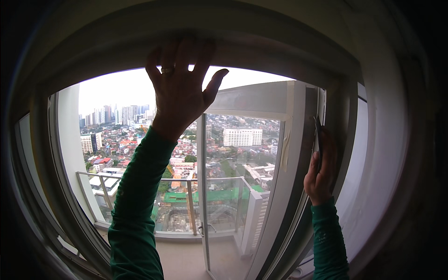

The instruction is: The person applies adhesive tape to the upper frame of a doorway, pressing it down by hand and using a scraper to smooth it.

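Note:
My left hand (179, 88) is raised high with fingers spread, its fingertips pressed flat against the white top of the window frame (261, 49); a ring sits on one finger. My right hand (321, 170) is lower at the right, closed around a dark slim tool (318, 135) held upright against the dark right edge of the sliding glass door (242, 186). Both arms wear green sleeves. What kind of tool it is I cannot tell.
Beyond the glass lies a balcony with a glass railing (140, 179) and a city of buildings far below. A white wall (387, 154) stands to the right of the frame. The door's dark side frame (298, 196) curves down toward the floor.

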### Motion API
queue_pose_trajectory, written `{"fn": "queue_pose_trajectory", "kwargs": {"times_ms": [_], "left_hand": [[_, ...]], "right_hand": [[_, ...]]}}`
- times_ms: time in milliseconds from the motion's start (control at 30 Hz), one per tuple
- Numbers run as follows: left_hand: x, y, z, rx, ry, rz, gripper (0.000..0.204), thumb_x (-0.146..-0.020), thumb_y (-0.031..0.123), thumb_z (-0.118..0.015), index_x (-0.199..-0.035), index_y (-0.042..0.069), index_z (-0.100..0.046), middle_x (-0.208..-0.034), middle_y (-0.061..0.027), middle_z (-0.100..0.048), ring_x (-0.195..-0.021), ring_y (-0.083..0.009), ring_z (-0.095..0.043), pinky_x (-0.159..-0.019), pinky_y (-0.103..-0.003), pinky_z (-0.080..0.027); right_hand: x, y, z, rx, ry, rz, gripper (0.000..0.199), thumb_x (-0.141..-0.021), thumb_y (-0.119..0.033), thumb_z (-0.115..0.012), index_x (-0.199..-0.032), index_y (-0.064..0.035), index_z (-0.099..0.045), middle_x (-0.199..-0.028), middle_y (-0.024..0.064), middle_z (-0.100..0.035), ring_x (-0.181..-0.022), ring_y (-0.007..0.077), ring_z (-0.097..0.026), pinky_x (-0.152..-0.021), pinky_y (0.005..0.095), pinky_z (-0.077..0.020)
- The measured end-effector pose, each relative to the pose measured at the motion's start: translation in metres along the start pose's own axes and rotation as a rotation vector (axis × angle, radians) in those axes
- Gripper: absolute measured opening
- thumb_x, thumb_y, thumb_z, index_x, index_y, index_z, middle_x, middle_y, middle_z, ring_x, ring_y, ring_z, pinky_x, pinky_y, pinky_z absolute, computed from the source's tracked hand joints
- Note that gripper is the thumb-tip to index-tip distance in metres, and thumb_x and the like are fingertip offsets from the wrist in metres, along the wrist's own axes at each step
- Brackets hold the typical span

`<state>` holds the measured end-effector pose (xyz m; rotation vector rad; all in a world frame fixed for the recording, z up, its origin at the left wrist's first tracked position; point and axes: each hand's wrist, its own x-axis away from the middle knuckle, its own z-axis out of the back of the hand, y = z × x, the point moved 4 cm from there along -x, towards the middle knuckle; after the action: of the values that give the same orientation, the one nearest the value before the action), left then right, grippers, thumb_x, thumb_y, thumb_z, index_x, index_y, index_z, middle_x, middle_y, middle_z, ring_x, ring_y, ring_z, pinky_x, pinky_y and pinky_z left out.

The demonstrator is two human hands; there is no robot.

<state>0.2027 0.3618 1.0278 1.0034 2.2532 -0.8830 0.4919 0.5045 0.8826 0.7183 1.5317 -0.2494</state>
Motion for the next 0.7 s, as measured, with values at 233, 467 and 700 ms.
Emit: {"fn": "queue_pose_trajectory", "kwargs": {"times_ms": [233,467,700], "left_hand": [[-0.001,-0.002,-0.002,0.024,0.010,-0.012,0.060,-0.086,0.052,-0.079,-0.135,0.021,-0.063,-0.141,-0.0138,-0.054,-0.136,-0.0311,-0.046,-0.109,-0.054,-0.031],[-0.003,-0.014,0.003,0.038,-0.013,-0.041,0.057,-0.085,0.050,-0.081,-0.129,0.017,-0.063,-0.137,-0.0117,-0.058,-0.132,-0.0310,-0.051,-0.109,-0.052,-0.034],[0.014,-0.086,0.018,-0.025,0.048,-0.065,0.044,-0.084,0.036,-0.084,-0.119,0.015,-0.067,-0.120,-0.0084,-0.069,-0.115,-0.0272,-0.063,-0.102,-0.049,-0.041]], "right_hand": [[0.000,0.001,-0.001,0.027,0.010,0.008,0.044,-0.109,-0.009,-0.039,-0.152,-0.0048,-0.045,-0.153,0.0214,-0.047,-0.142,0.0395,-0.047,-0.117,0.0482,-0.0402],[-0.007,-0.004,-0.006,0.194,-0.009,0.072,0.052,-0.105,-0.005,-0.042,-0.157,-0.0092,-0.039,-0.159,0.0188,-0.042,-0.148,0.0367,-0.041,-0.122,0.0523,-0.0336],[-0.102,-0.080,-0.040,0.190,0.017,0.128,0.074,-0.086,0.007,-0.053,-0.157,-0.0103,-0.039,-0.162,0.0162,-0.039,-0.152,0.0334,-0.035,-0.125,0.0550,-0.0255]]}}
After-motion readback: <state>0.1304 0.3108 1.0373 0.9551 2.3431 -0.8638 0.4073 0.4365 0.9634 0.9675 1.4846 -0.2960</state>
